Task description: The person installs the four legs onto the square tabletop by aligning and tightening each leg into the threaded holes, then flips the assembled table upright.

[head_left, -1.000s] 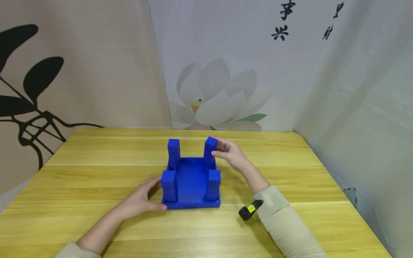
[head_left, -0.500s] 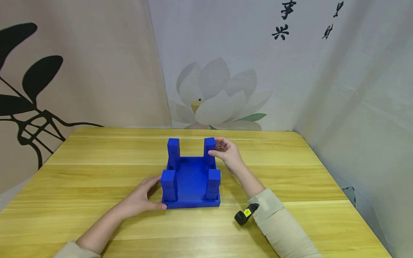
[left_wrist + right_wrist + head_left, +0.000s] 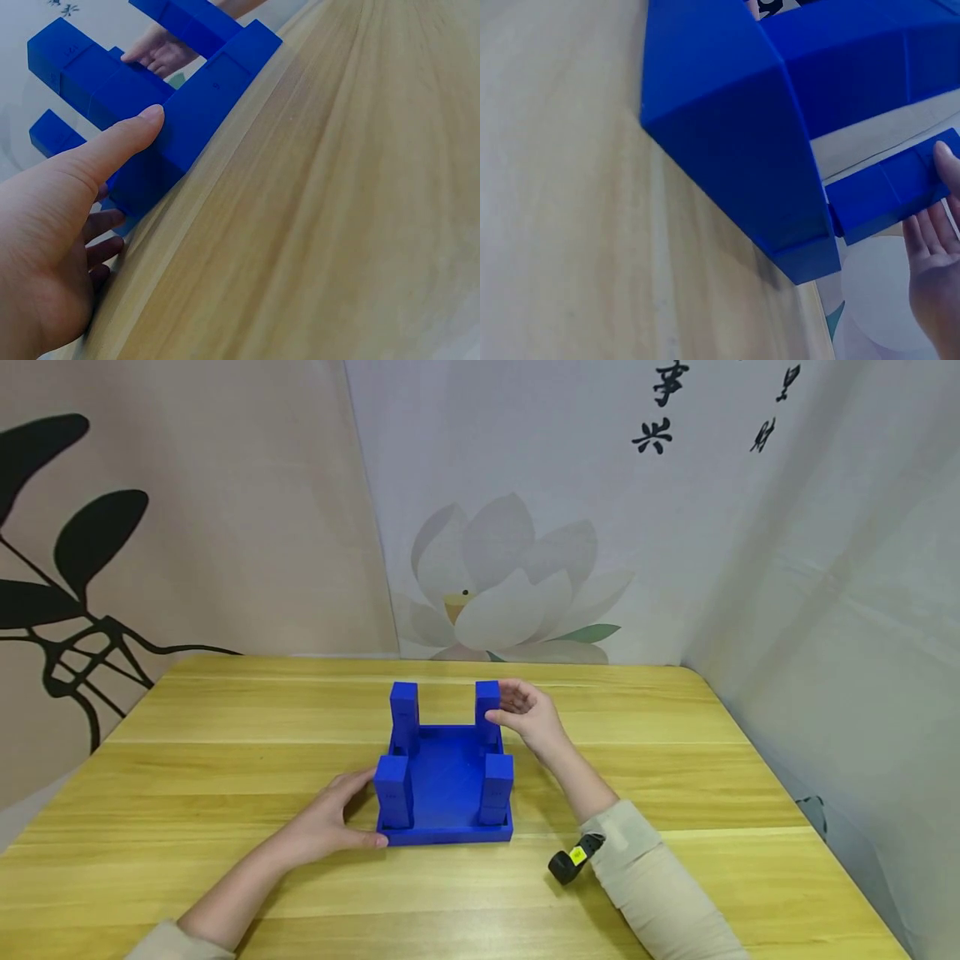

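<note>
In the head view a square blue tray [image 3: 448, 837] lies on the table, with a blue post standing at each corner. My left hand [image 3: 321, 828] grips the tray's near left corner, thumb on the front wall and fingers round the left side. Beside it rises the near left post [image 3: 393, 792]. My right hand [image 3: 531, 718] holds the upper part of the far right post [image 3: 487, 697] between thumb and fingers. In the right wrist view, this post [image 3: 885, 191] stands at the tray's corner; how its foot sits is partly hidden.
The far left post [image 3: 404, 714] and near right post [image 3: 496, 789] stand upright in their corners. A small black device [image 3: 576, 857] with a yellow label is at the right sleeve. Printed cloth [image 3: 525, 485] hangs behind the wooden table [image 3: 225, 727].
The far right post, tilted and turned a second ago, now stands straighter and squared with the tray. My right hand has shifted slightly left with it. The left hand stays put.
</note>
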Demonstrator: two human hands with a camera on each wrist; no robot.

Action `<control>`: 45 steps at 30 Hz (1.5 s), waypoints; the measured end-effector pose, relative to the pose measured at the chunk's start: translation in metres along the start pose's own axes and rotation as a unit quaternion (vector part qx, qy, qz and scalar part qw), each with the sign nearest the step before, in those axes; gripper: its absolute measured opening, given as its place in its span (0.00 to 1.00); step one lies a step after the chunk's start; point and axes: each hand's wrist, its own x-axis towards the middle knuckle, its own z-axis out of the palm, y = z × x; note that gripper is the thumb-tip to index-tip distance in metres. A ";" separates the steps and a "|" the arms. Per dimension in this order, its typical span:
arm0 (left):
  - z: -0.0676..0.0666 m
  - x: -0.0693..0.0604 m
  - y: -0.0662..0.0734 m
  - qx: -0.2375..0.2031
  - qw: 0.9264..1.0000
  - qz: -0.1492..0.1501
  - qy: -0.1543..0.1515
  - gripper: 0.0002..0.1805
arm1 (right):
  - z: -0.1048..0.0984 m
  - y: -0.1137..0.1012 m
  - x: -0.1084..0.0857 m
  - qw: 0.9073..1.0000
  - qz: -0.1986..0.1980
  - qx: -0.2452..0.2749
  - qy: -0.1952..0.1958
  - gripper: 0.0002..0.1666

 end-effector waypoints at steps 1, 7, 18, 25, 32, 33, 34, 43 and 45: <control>0.000 0.000 0.000 0.000 1.000 0.001 0.000 0.57 | -0.002 -0.001 0.000 1.000 -0.003 -0.001 -0.012 0.28; 0.000 0.000 0.000 0.000 1.000 0.002 0.003 0.57 | -0.013 -0.007 0.006 0.993 -0.036 0.000 -0.110 0.32; 0.000 0.000 -0.002 0.001 1.000 0.003 0.002 0.57 | -0.022 -0.012 0.015 0.980 -0.006 -0.010 -0.199 0.35; 0.000 -0.001 -0.002 0.006 1.000 -0.005 -0.001 0.57 | -0.022 -0.010 0.017 0.972 -0.020 0.003 -0.234 0.32; -0.001 0.000 -0.002 0.003 1.000 -0.001 0.001 0.57 | -0.022 -0.006 0.016 0.976 -0.022 -0.012 -0.215 0.29; -0.001 0.000 -0.002 0.002 1.000 0.000 0.001 0.57 | -0.022 -0.005 0.016 0.977 -0.023 -0.014 -0.210 0.28; 0.000 0.000 -0.002 0.002 1.000 0.000 0.001 0.57 | -0.022 -0.005 0.015 0.978 -0.021 -0.017 -0.204 0.28; 0.000 0.000 -0.003 0.002 1.000 0.001 0.000 0.57 | -0.019 -0.005 0.006 0.990 0.000 -0.044 -0.136 0.30; 0.000 0.000 -0.003 0.001 1.000 0.001 -0.001 0.57 | -0.018 -0.004 0.006 0.992 0.001 -0.042 -0.121 0.29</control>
